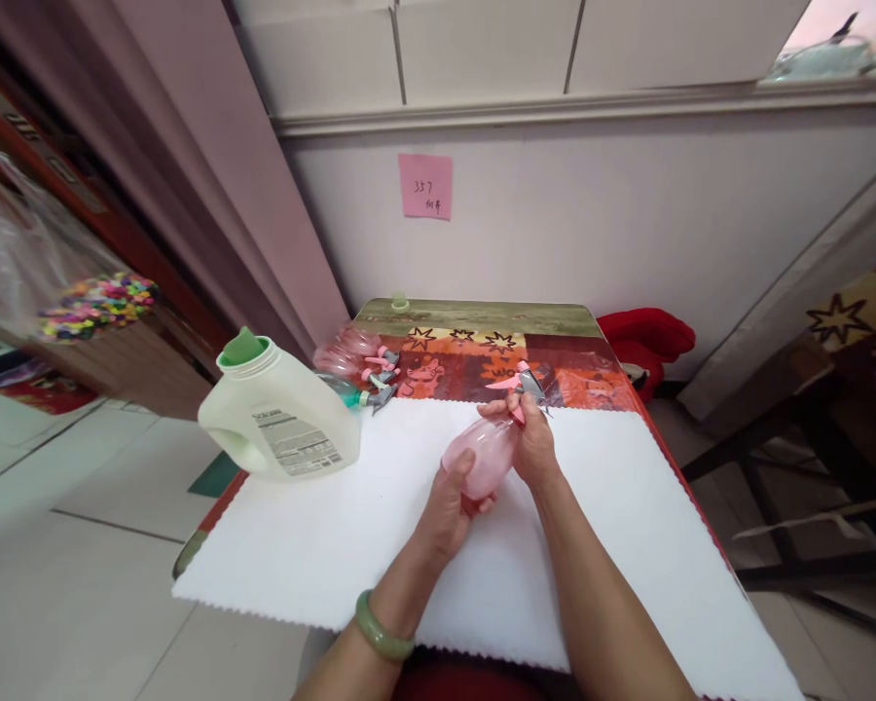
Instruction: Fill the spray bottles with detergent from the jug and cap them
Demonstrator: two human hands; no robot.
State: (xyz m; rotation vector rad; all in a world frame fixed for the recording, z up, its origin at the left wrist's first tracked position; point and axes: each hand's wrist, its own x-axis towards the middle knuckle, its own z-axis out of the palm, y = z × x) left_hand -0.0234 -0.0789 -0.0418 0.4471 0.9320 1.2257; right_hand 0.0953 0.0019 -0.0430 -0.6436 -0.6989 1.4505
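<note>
A clear pink spray bottle (484, 456) is held tilted above the white cloth (292, 545), its top toward the upper right. My left hand (449, 506) wraps round the lower body of the bottle, thumb on its near side. At the neck, my right hand (534, 438) closes its fingers round the pink collar of the spray head (527, 380), which has a pink and dark grey trigger top. To the left stands a large pale jug (284, 414) with a green spout in its open mouth.
Behind the jug lie several pink spray bottles (350, 350) and a green one (343, 389). A small green cap (399, 304) sits at the table's back edge. A red item (646, 346) lies beyond the right corner, near a dark stool (795, 487).
</note>
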